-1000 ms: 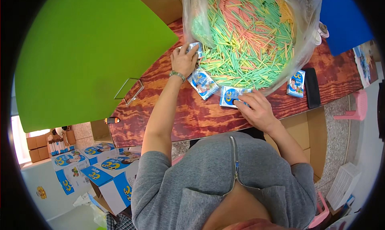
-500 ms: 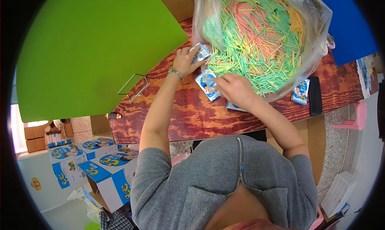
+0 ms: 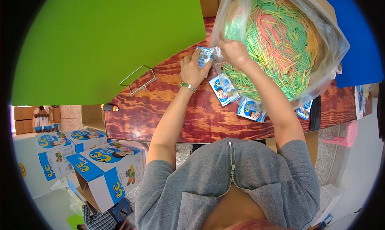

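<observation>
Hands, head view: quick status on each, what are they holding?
Left hand: closed on a small blue-and-white packet.
Right hand: at the clear plastic bag of coloured sticks; grip cannot be told.

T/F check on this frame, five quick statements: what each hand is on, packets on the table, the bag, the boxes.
1. The left hand holds a small blue-and-white packet. True.
2. The right hand rests flat on the wooden table. False: it is up at the edge of the clear plastic bag of coloured sticks.
3. The sticks are all one colour. False: green, pink and yellow are mixed.
4. Two more packets lie on the table near the right forearm. True.
5. The blue-and-white cartons stand on the table. False: they are down on the floor at the person's left.
</observation>
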The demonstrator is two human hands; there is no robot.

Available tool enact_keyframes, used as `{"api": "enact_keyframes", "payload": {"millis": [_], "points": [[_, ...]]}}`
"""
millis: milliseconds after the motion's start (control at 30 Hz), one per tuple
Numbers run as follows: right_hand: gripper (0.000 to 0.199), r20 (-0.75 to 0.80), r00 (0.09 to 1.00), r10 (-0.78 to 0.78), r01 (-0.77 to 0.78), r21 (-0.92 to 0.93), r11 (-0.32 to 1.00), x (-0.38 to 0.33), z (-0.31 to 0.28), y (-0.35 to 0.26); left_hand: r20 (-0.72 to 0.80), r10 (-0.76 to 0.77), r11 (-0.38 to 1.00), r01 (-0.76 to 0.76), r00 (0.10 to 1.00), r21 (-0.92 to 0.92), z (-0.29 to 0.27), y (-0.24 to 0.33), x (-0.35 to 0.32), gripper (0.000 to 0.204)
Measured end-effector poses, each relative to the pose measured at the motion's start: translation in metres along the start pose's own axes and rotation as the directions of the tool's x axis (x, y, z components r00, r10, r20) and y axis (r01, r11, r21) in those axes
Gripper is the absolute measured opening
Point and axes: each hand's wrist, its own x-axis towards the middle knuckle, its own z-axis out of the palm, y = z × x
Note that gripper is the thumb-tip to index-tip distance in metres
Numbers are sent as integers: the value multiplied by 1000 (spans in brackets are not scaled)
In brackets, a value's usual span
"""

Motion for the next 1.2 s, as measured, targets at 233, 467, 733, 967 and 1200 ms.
{"api": "enact_keyframes", "payload": {"millis": [233, 467, 733, 967, 1200], "points": [[20, -232, 957, 172, -118, 227, 967, -27, -8, -3, 28, -60, 997, 58, 998, 57, 14, 21, 18, 65], [16, -59, 978, -201, 196, -79, 977, -38, 21, 4, 133, -84, 992, 70, 988, 103, 27, 21, 17, 67], [11, 132, 968, -214, 241, -238, 941, -75, -14, 1, 141, -38, 992, 21, 989, 121, 23, 16, 14, 70], [17, -128, 979, -158, 143, -124, 982, -121, -22, -10, 26, 57, 982, -61, 998, 179, 38, 34, 21, 71], [15, -497, 868, -3, -13, -29, 999, -227, -91, 12, 50, 207, 934, -213, 977, 289, 38, 34, 12, 67]]}}
